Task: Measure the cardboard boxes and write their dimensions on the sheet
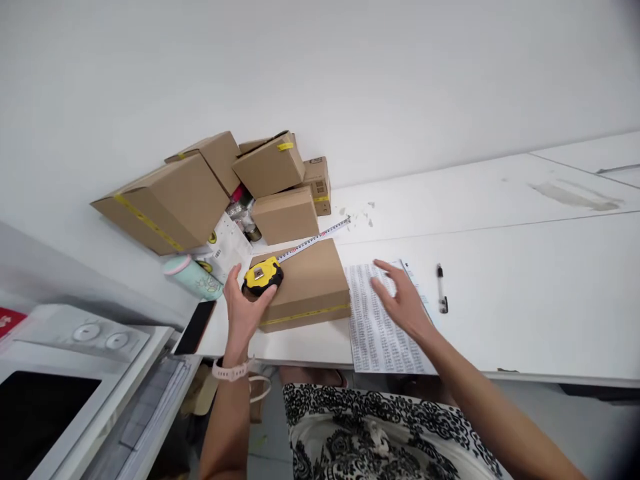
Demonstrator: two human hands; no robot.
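Observation:
My left hand (245, 307) is closed around a yellow and black tape measure (263, 275) at the left end of a cardboard box (310, 273). The tape's white blade (311, 241) runs out to the upper right, along the far edge of that box and past it. Yellow tape crosses the box's near side. My right hand (401, 301) is open, thumb and fingers apart, over a printed sheet (373, 327) covered in rows of small text. Nothing shows in its fingers. To the right of the sheet lies a pen (442, 288).
Several cardboard boxes (175, 197) stand against the wall at the back left. A mint-green bottle (193, 276) lies beside them, with a dark phone-like slab (196, 327) nearer the edge. A white microwave-like appliance (65, 373) is at the lower left. The white table (525, 300) stretches right.

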